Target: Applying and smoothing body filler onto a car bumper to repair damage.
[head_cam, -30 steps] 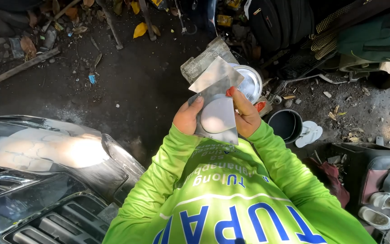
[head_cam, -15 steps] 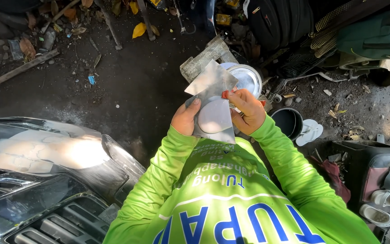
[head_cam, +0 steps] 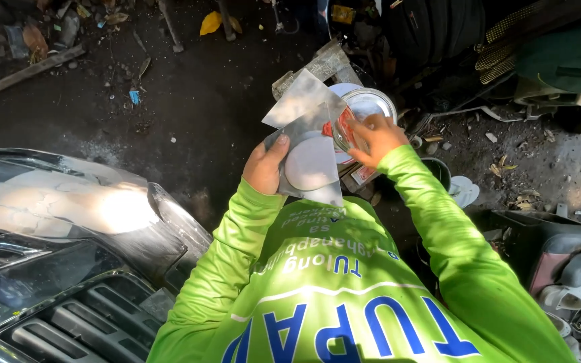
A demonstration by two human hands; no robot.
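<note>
A glossy black car bumper fills the lower left, sunlight glaring off its top. Above it, well apart across the dark ground, lie a wooden stick and a yellow leaf. Far to the bumper's right sit a white sandal and a black backpack.

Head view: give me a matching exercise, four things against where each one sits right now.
Things:
1. left hand
2. right hand
3. metal sheet with grey putty
4. car bumper

Places:
A. lower left of the picture, shiny and dark
B. reaching to the open tin can
C. gripping the sheet's left edge
D. held up in front of the green shirt

Pairs: 1-C, 2-B, 3-D, 4-A
</note>
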